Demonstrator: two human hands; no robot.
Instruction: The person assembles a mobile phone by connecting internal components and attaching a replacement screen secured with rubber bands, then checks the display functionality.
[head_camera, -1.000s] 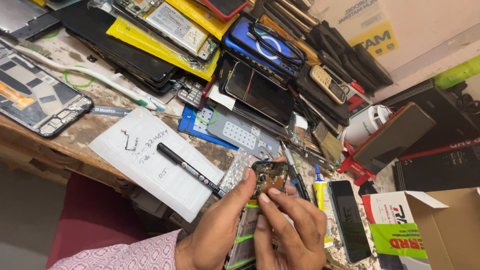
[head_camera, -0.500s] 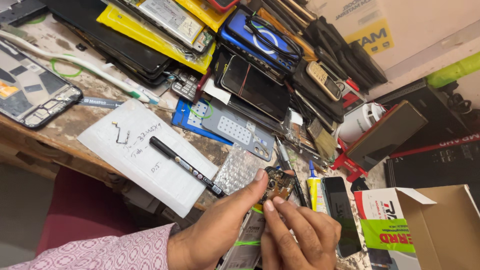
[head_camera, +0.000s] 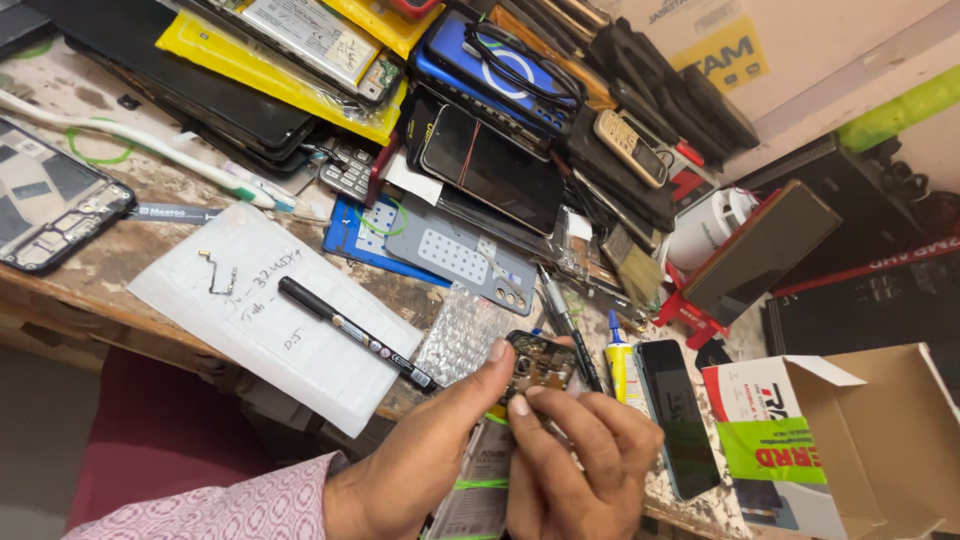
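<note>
Hands (head_camera: 520, 450) unmoved; opened phone (head_camera: 535, 365) pinched between fingertips.

A black pen (head_camera: 355, 333) lies across a white sheet of paper (head_camera: 270, 320) on the worn workbench (head_camera: 120, 255). Far behind, stacked phones (head_camera: 490, 165) crowd together. At right, an open cardboard box (head_camera: 880, 440) sits near a dark phone (head_camera: 680, 415) and a glue tube (head_camera: 620, 365).

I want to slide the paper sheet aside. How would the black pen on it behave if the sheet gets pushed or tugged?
The black pen looks round-barrelled and slim, so it would probably roll. It lies diagonally on the loose white sheet, which overhangs the bench edge, so a tug might send it off. It seems stiff and light, and a pocket clip, if there is one, cannot be made out.
</note>
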